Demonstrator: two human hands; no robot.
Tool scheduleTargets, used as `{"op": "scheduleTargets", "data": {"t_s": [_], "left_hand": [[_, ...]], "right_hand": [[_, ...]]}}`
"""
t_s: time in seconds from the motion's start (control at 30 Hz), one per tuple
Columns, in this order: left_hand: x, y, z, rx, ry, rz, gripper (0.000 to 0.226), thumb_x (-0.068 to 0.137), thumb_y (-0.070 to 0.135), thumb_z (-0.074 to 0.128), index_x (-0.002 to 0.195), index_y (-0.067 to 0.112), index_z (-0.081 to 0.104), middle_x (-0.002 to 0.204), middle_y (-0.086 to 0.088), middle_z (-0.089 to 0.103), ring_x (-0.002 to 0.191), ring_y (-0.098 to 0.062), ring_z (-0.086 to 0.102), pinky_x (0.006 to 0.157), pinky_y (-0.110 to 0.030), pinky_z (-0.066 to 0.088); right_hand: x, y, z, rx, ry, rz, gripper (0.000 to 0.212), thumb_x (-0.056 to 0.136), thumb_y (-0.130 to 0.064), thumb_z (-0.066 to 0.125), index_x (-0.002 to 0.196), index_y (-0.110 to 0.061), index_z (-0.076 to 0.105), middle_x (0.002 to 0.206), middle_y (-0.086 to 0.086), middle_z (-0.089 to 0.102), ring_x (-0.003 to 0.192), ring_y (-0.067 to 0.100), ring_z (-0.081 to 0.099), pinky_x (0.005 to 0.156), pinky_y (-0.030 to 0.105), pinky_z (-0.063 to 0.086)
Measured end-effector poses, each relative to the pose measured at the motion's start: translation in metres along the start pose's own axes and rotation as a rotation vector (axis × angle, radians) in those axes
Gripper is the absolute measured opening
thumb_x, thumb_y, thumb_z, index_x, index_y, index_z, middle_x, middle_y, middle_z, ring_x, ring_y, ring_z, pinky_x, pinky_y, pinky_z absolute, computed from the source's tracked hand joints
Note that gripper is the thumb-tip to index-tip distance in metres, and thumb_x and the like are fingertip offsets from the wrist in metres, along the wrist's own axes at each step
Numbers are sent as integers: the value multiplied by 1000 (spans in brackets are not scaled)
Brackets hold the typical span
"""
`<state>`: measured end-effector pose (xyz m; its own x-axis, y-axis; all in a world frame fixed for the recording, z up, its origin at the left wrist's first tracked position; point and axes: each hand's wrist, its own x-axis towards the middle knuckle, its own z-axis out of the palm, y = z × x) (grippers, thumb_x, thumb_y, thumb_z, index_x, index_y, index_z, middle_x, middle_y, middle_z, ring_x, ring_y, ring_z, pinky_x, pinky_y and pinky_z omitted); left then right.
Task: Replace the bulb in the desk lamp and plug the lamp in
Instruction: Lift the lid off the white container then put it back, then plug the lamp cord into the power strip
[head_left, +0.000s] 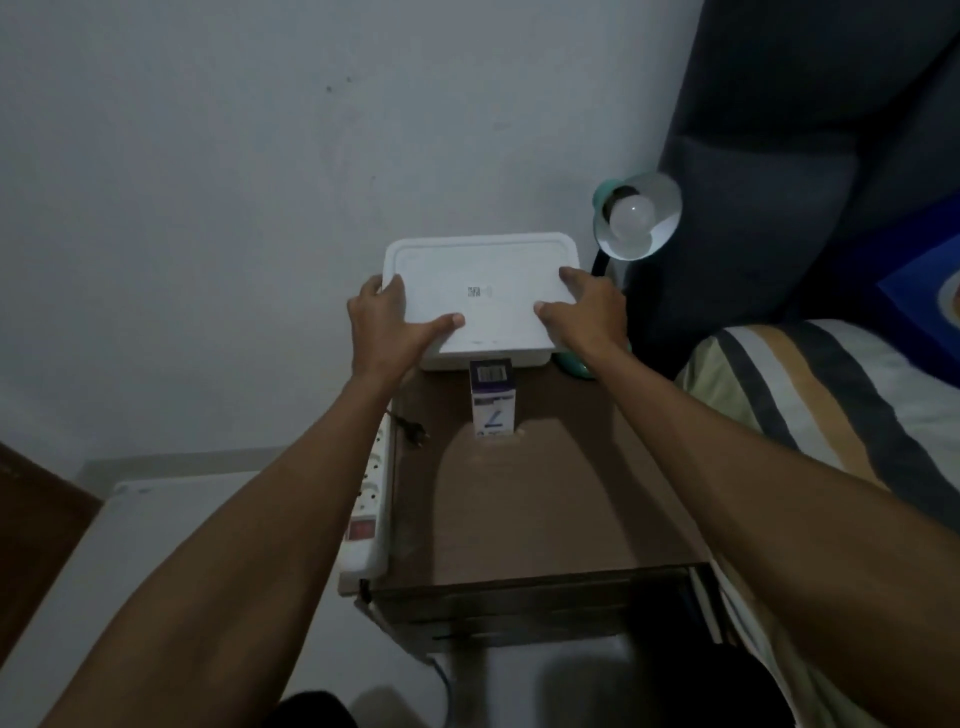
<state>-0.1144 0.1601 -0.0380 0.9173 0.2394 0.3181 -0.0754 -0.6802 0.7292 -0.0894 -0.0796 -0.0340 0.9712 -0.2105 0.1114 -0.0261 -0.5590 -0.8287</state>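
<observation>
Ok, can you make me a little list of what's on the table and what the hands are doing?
left hand: grips the left edge of the white box
right hand: grips its right edge
white box: lidded, at the back of the brown table
bulb carton: upright, in front of the white box
desk lamp: right of the box, bulb fitted, unlit
black plug: lying loose on the table
power strip: along the table's left side

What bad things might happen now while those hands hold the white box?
The left hand and right hand grip the white box close beside the lamp, so it might bump the bare bulb. It may also tip the small carton standing just in front.
</observation>
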Motion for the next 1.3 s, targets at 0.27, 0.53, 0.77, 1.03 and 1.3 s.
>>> {"op": "scheduleTargets", "data": {"t_s": [0.27, 0.53, 0.77, 1.03, 1.3], "left_hand": [[75, -26, 35, -2, -61, -63, 98, 59, 67, 89, 124, -3, 66, 141, -22, 57, 133, -39, 52, 104, -48, 52], [111, -28, 59, 86, -134, -120, 99, 62, 66, 89, 129, -2, 65, 140, -21, 58, 133, -41, 50, 110, -49, 45], [113, -30, 59, 41, -166, -167, 90, 48, 73, 75, 114, 13, 66, 134, -23, 62, 129, -37, 54, 104, -41, 46], [113, -39, 62, 81, -207, -157, 115, 49, 85, 68, 122, -3, 64, 130, -21, 63, 126, -39, 55, 103, -46, 49], [102, -36, 33, 62, -250, -120, 111, 61, 72, 79, 140, -3, 56, 145, -23, 57, 136, -38, 50, 112, -45, 43]], "right_hand": [[74, 3, 35, -159, -49, 13, 73, 82, -41, 69, 148, -18, 49, 146, 13, 53, 133, 32, 51, 109, 38, 45], [106, 13, 55, -350, -79, 34, 65, 93, -40, 55, 153, -19, 40, 150, 16, 47, 138, 40, 37, 109, 38, 36], [117, 16, 60, -381, -129, 22, 61, 95, -44, 52, 147, -14, 48, 147, 19, 50, 138, 39, 39, 111, 40, 35], [113, 17, 59, -465, -151, 32, 61, 98, -50, 47, 151, -22, 41, 152, 16, 43, 140, 42, 31, 107, 45, 37], [94, -8, 59, -466, -14, -11, 51, 98, -43, 53, 143, -19, 52, 147, 14, 43, 135, 35, 35, 105, 44, 38]]}}
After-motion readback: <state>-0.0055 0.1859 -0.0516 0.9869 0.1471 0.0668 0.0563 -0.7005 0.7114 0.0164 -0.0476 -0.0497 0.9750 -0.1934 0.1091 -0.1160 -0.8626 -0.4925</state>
